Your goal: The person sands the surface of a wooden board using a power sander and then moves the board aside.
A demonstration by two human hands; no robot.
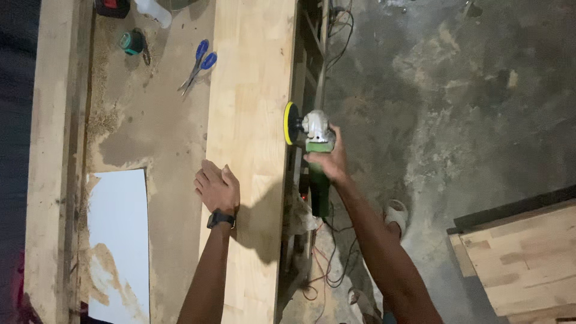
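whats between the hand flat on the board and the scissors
Head view: between the left hand and the blue-handled scissors there's only bare board edge and dusty benchtop.

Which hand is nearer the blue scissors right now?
Left. The left hand rests on the board, below the blue scissors; the right hand holds the sander off the board's far edge.

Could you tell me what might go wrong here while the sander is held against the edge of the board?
The left hand rests on the board near the sander in the right hand; a slip could bring the disc toward it. Loose cables by the feet might snag. The one-handed grip may let the tool kick.
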